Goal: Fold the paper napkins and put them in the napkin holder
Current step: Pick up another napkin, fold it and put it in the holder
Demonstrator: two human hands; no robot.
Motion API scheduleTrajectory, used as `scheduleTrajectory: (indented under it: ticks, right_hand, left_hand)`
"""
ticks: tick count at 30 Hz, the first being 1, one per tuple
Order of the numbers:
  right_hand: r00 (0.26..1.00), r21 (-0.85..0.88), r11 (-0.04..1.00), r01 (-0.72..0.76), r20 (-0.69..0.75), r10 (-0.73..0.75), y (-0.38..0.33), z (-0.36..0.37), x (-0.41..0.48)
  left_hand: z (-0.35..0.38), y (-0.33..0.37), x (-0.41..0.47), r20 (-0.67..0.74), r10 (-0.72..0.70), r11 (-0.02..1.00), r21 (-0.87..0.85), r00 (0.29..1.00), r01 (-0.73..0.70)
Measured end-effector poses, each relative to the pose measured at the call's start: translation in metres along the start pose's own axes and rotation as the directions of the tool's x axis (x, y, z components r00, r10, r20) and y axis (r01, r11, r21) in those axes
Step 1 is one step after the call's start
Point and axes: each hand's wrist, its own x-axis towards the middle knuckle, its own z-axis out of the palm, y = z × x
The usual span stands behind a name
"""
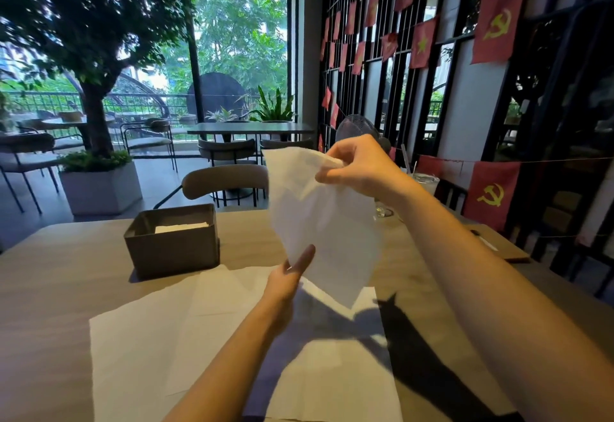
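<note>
Flat white napkins (pixel 149 338) on table (pixel 66 272); right grip (pixel 358 169) pinches limp raised napkin (pixel 325 222); left grip (pixel 292 275) wide.

Hands: two, left hand (pixel 292 275) and right hand (pixel 358 169). One raised napkin (pixel 325 222) in the air. Flat napkins (pixel 139 355) on the one wooden table (pixel 50 272): overlapping, at least three, exact count unclear. One napkin holder (pixel 172 249), one white stack (pixel 181 227) inside, sheets uncountable. One drink glass (pixel 427 182). One fan (pixel 357 129). Two hammer-and-sickle flags (pixel 500 23). Star flags (pixel 422 44): more than ten. One chair (pixel 226 182) opposite. One potted tree (pixel 99 189).
</note>
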Motion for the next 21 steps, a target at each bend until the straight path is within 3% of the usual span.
scheduleTrajectory:
  ticks: [3, 6, 11, 14, 17, 21]
  right_hand:
    - [0.998, 0.075, 0.997, 0.019, -0.063, -0.014, -0.004, 0.0, 0.001]
    - [0.997, 0.144, 0.99, -0.002, -0.078, 0.014, 0.004, -0.004, 0.0]
    - [0.996, 0.187, 0.979, -0.083, -0.006, 0.086, 0.027, -0.005, -0.007]
    - [0.987, 0.321, 0.935, -0.149, 0.113, 0.118, 0.04, -0.005, -0.012]
    - [0.962, 0.388, 0.889, -0.242, 0.219, 0.166, 0.051, -0.008, -0.014]
    - [0.957, 0.42, 0.873, -0.249, 0.244, 0.155, 0.058, -0.006, -0.015]
  left_hand:
    - [-0.015, 0.014, 0.0, 0.002, 0.039, 0.957, -0.288, 0.999, -0.037]
    - [-0.034, 0.029, -0.001, -0.077, 0.058, 0.939, -0.334, 0.995, -0.081]
    - [-0.06, 0.053, -0.005, -0.145, 0.136, 0.973, -0.169, 0.98, -0.16]
    - [-0.072, 0.069, -0.007, -0.16, 0.196, 0.978, -0.046, 0.967, -0.206]
    - [-0.084, 0.083, -0.008, -0.142, 0.267, 0.963, 0.073, 0.953, -0.258]
    - [-0.093, 0.098, -0.013, -0.072, 0.288, 0.954, 0.112, 0.955, -0.279]
